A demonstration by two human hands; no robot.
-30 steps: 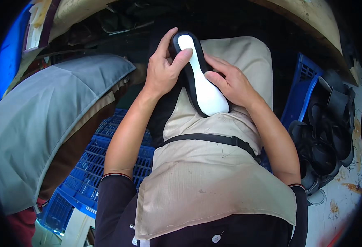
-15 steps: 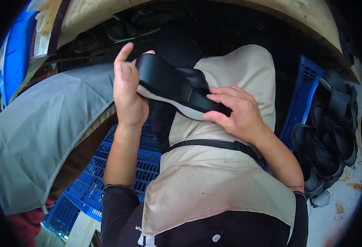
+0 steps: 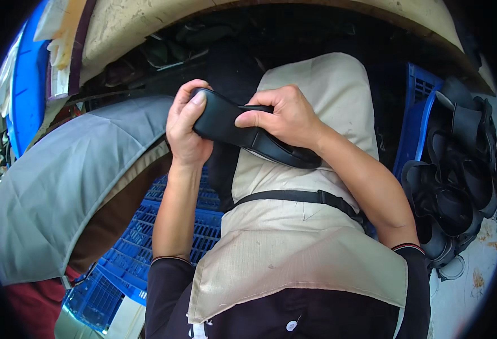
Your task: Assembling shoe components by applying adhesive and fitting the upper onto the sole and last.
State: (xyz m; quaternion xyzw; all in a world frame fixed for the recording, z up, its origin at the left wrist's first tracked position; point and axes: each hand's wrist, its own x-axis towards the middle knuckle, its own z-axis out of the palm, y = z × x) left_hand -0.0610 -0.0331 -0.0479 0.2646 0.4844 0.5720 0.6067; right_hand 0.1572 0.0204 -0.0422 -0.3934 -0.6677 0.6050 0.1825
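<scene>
Both my hands hold a black sandal (image 3: pixel 234 127) above my lap, its dark side up. My left hand (image 3: pixel 186 133) wraps around its left end, thumb on top. My right hand (image 3: pixel 282 116) grips the middle from above, fingers curled over the strap. The sandal's other end sticks out below my right wrist. Under it lies a beige apron (image 3: pixel 293 248) with a black strap (image 3: pixel 299 198) across it.
A pile of black sandals (image 3: pixel 457 175) lies at the right beside a blue crate (image 3: pixel 415 113). Another blue crate (image 3: pixel 147 243) is below my left forearm. A grey cloth-covered bulk (image 3: pixel 68 186) fills the left. A pale curved edge (image 3: pixel 147 22) runs along the top.
The sandal was turned over from its white sole side to its black side. My right hand shifted from its end onto the middle, and both hands moved slightly left.
</scene>
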